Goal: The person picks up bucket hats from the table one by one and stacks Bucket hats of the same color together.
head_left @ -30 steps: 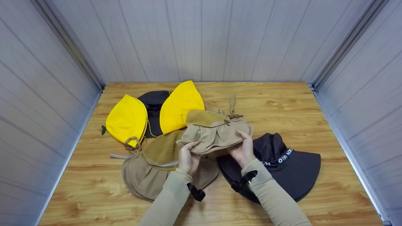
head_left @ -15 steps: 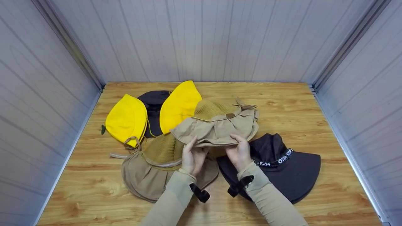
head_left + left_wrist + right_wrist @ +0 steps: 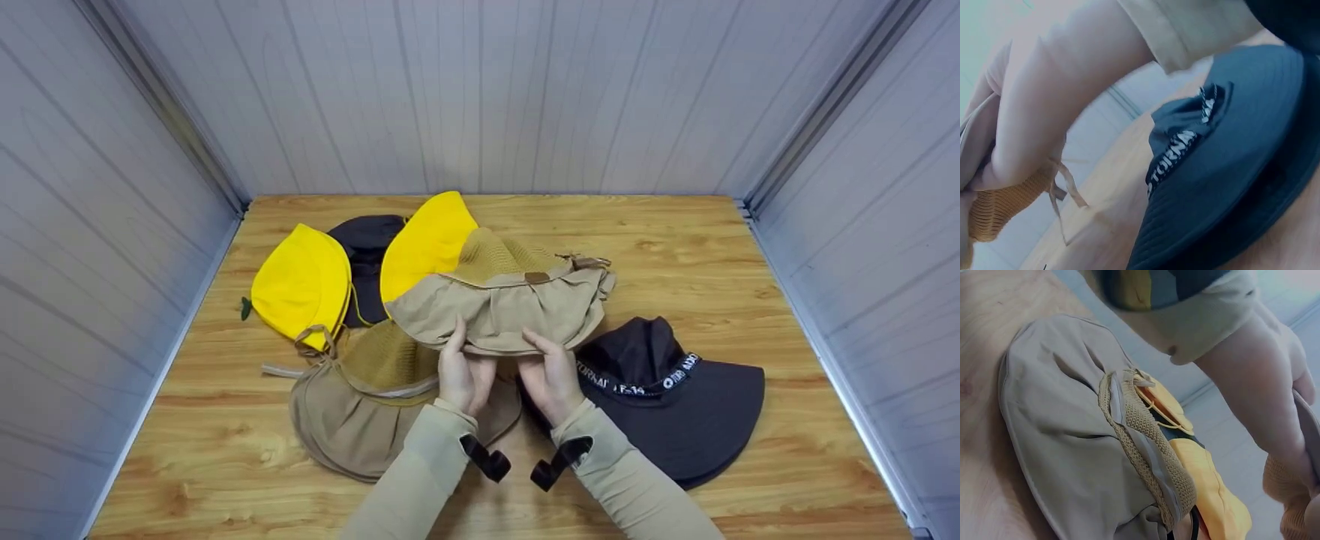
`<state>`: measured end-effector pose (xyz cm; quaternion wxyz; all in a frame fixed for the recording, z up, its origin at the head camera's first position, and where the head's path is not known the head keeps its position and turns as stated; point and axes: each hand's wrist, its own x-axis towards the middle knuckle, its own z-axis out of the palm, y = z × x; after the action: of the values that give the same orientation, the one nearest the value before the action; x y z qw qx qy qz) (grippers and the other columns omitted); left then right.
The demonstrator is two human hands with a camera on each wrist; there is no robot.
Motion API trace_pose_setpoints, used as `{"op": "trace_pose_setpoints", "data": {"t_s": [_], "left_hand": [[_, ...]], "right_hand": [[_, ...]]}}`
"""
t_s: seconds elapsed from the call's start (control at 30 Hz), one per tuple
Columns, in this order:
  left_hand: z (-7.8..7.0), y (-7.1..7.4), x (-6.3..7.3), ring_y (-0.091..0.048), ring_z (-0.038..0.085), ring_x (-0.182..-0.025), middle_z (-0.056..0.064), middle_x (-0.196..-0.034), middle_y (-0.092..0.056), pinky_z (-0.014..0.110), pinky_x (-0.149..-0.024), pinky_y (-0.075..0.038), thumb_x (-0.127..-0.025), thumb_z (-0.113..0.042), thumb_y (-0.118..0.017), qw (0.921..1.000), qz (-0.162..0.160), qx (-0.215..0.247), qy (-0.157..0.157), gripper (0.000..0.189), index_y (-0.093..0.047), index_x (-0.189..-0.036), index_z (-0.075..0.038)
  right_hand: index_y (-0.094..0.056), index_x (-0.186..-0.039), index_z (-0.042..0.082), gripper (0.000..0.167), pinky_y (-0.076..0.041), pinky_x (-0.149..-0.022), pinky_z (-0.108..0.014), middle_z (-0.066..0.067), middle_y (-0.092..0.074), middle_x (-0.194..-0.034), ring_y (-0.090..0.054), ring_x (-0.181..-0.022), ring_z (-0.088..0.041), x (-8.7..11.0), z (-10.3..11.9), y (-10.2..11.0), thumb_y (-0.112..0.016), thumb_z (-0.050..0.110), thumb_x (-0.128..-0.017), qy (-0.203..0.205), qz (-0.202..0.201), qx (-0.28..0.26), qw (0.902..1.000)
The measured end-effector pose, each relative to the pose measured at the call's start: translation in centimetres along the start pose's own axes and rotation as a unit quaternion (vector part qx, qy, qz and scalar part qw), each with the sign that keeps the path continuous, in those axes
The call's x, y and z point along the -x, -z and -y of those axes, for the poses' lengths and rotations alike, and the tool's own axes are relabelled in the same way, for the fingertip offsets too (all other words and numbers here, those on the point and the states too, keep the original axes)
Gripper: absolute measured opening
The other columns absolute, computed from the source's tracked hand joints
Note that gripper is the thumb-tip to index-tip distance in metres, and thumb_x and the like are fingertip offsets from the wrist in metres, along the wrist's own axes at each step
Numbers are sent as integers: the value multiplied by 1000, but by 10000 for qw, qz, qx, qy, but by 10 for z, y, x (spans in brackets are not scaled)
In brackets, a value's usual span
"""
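Note:
A beige sun hat [image 3: 510, 307] with a tan knit crown, a pleated brim and a small brown patch is held up over the middle of the table. My left hand [image 3: 465, 379] grips the near edge of its brim, thumb on top and fingers underneath. Close beside it, my right hand [image 3: 551, 382] pinches the same edge in the same way. In the left wrist view the knit crown [image 3: 1010, 205] shows past the hand, with loose ties hanging. The fingers under the brim are hidden.
Below my left arm lies a second beige hat [image 3: 337, 435] with a knit crown. A black wide-brimmed hat [image 3: 697, 420] with a lettered band lies right. Two yellow hats [image 3: 300, 277] and another dark hat [image 3: 367, 244] sit back left. Panel walls [image 3: 480, 97] enclose the wooden table.
The held hat has turned so its brim spreads wider and its patch faces me, shifting slightly left lately. My right hand has moved left along the brim, closer to my left hand.

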<state>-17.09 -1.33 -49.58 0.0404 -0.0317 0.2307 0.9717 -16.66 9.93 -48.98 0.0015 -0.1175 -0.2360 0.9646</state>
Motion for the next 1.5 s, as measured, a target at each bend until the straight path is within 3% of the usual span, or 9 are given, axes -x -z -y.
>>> {"op": "trace_pose_setpoints", "data": {"t_s": [0.27,0.4,0.57,0.73,0.9,1.03,1.23,1.4,1.5], "left_hand": [[-8,7,-1,-22,26,-150,14,-162,-22,40,-123,-22,-110,-23,-24,9983,-384,427,28,50,-18,-155,-3],[-13,10,-1,-27,26,-147,14,-159,-27,42,-122,-24,-110,-23,-24,9981,-544,228,155,48,-20,-154,-3],[-22,14,-3,-30,26,-145,12,-156,-30,43,-121,-25,-109,-21,-25,9978,-614,24,265,46,-23,-152,-4],[-29,18,-3,-42,23,-135,9,-144,-43,41,-117,-31,-109,-20,-26,9969,-681,-277,283,40,-31,-145,-3],[-33,22,-3,-51,17,-124,3,-133,-54,35,-111,-37,-109,-19,-28,9955,-670,-622,264,37,-36,-141,-4],[-34,26,0,-46,19,-131,6,-143,-47,35,-114,-36,-108,-18,-30,9935,-605,-943,204,41,-32,-146,-3],[-33,31,4,-53,17,-125,6,-137,-53,33,-109,-42,-106,-12,-38,9892,-790,-1233,-48,35,-39,-140,-2],[-40,33,3,-65,13,-103,-1,-110,-67,31,-97,-51,-104,-11,-42,9881,-951,-1149,-363,18,-51,-119,-6],[-50,36,3,-65,14,-101,-1,-107,-68,32,-96,-51,-105,-16,-43,9872,-959,-1203,-414,17,-51,-118,-8]], "right_hand": [[-47,-113,7,35,-47,-93,-25,2,-60,-98,-59,-97,-11,-9,9,3,-38,-16,-87,205,156,347,9991],[-45,-119,6,25,-46,-98,-26,-1,-61,-107,-61,-103,-12,-15,17,8,-33,0,-99,-89,133,497,9986],[-43,-131,7,29,-47,-96,-23,0,-61,-118,-62,-107,-10,-23,34,18,-32,14,-105,-173,157,899,9957],[-59,-107,10,22,-51,-86,-22,1,-69,-99,-65,-92,-11,-28,51,28,-38,18,-106,-295,257,922,9950],[-64,-91,9,25,-54,-80,-23,1,-69,-89,-67,-84,-11,-31,57,32,-42,5,-102,-179,102,1265,9918],[-64,-90,5,25,-56,-78,-25,-3,-69,-91,-68,-85,-13,-33,56,33,-43,-7,-97,124,-96,1295,9915],[-53,-104,2,24,-58,-77,-27,-3,-69,-93,-70,-86,-15,-33,53,38,-44,-17,-92,325,-401,1419,9885],[-37,-121,9,48,-56,-85,-26,-2,-61,-112,-66,-98,-11,-33,52,43,-41,-24,-87,373,-488,1504,9867],[-34,-127,12,59,-55,-88,-27,-4,-54,-122,-63,-104,-10,-33,54,46,-40,-27,-83,429,-433,1503,9868]]}}
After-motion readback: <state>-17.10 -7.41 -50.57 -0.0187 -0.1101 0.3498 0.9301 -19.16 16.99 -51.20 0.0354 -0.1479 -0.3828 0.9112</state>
